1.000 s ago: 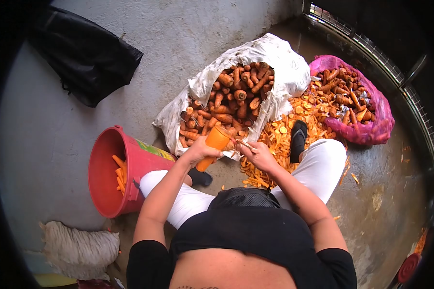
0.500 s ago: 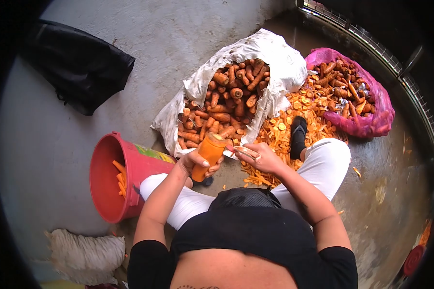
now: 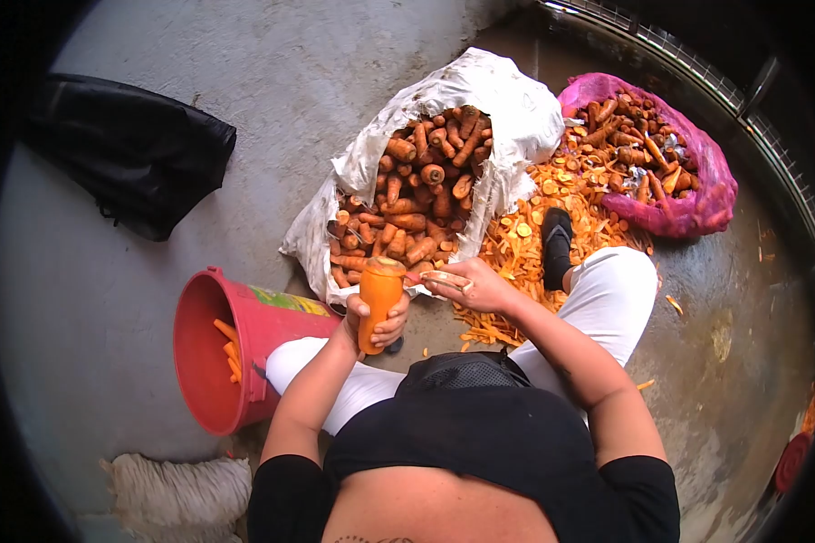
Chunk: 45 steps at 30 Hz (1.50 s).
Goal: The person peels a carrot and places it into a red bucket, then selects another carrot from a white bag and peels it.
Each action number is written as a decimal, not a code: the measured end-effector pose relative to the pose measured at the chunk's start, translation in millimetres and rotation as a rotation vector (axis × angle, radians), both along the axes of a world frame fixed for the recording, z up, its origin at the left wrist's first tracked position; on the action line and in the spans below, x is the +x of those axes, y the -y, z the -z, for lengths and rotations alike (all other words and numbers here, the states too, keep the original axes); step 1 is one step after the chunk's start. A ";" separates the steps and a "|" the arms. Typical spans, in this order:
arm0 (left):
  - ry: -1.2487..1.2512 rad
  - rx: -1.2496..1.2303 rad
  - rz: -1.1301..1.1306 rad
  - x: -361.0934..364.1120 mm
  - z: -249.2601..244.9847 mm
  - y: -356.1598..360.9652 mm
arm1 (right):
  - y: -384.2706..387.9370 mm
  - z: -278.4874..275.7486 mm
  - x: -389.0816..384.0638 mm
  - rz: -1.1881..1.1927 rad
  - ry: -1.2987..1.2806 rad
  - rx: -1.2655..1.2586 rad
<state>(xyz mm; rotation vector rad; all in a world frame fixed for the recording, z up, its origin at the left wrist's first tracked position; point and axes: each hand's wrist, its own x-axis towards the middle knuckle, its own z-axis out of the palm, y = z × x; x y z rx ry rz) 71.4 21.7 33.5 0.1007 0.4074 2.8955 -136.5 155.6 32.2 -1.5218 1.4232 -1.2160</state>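
My left hand (image 3: 380,319) is closed round a thick, peeled orange carrot (image 3: 382,294), held almost upright with its broad, pale-rimmed end on top. Close to the carrot's upper right side, my right hand (image 3: 482,288) grips a small peeler (image 3: 447,281) with a pale handle. A reddish tip points toward the carrot; the blade itself is too small to make out. Beyond both hands, a white sack (image 3: 507,100) lies open, full of unpeeled carrots (image 3: 417,201). Orange peelings and cut carrot ends (image 3: 527,237) are heaped to the right of the sack.
At the left a red bucket (image 3: 276,357) lies tipped, with several peeled carrots (image 3: 230,348) inside. A pink sack (image 3: 711,195) of carrots and scraps stands far right. A black bag (image 3: 140,154) and a pale sack (image 3: 186,493) lie on the floor. My foot (image 3: 557,249) rests among peelings.
The carrot has turned from slanted to nearly upright and shifted slightly left with my left hand. My right hand has moved a little left and up, keeping its grip.
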 end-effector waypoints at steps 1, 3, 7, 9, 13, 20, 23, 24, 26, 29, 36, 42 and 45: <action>0.022 -0.070 -0.004 0.3 -4.2 -5.1 | 2.6 6.8 -1.1 0.004 -0.003 0.016; 0.023 -0.177 0.026 -3.4 -14.5 -15.0 | 6.8 60.0 -17.0 0.022 -0.194 0.184; -0.140 -0.085 0.121 -25.2 -12.1 -1.0 | -6.3 73.3 -23.5 0.240 -0.152 0.480; -0.156 -0.146 -0.002 -18.1 -15.5 2.2 | -30.2 81.6 -39.0 0.353 -0.095 0.777; -0.043 -0.556 -0.070 -9.9 -44.3 6.6 | -41.6 64.5 -39.5 0.424 -0.088 0.710; 0.344 -1.487 -0.364 -13.0 -76.2 -16.8 | -9.2 68.5 -30.5 0.563 0.276 0.445; 0.381 -2.243 -0.643 -22.3 -64.6 -28.0 | -5.0 40.9 -29.5 0.450 0.408 0.571; 0.423 -2.530 -0.683 -24.0 -63.2 -29.5 | -3.3 39.5 -26.7 0.453 0.494 0.572; 0.533 -2.765 -0.697 -25.4 -52.9 -31.7 | -3.4 34.9 -25.2 0.450 0.566 0.582; 0.638 -2.987 -0.637 -25.8 -43.3 -32.3 | -2.9 37.5 -20.5 0.475 0.685 0.527; 0.738 -2.321 -0.733 -24.8 -10.3 -10.7 | -0.2 39.9 -17.5 0.497 0.769 0.494; 0.615 -3.030 -0.824 -9.8 -0.2 -17.2 | 3.3 44.5 -12.7 0.447 0.718 0.510; 0.377 -3.169 -1.018 -1.4 3.0 -15.8 | 4.7 40.7 -6.7 0.429 0.695 0.504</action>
